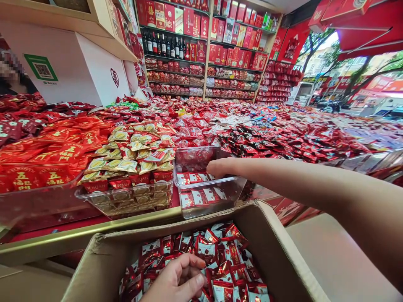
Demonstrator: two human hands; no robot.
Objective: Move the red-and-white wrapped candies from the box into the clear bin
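The fingers of the right hand [216, 168] are mostly hidden: they dip past the rim of a clear tub [195, 156], so I cannot tell whether they are closed on anything. The lower left hand [174, 280] is cut off at the wrist by the bottom edge, and its last fingers are tucked under and hard to see. The cardboard box [278, 245] beneath it also runs out of the picture at the bottom, hiding part of the heap of red-and-white packets [206, 250] inside. Print on these packets is too small to read, and the far piles of sweets [267, 136] blur together.

The right arm [283, 182] stretches in from the right side, nearly level, with the hand bent downward at its end. The left hand reaches up from the bottom, its fingers curled, thumb and forefinger tips apart, just above or among the packets in the box; whether it grips one I cannot tell. The two hands are well apart. Similar packets lie in a low row in the tub, beside a tub stacked with durian packets [138, 164].
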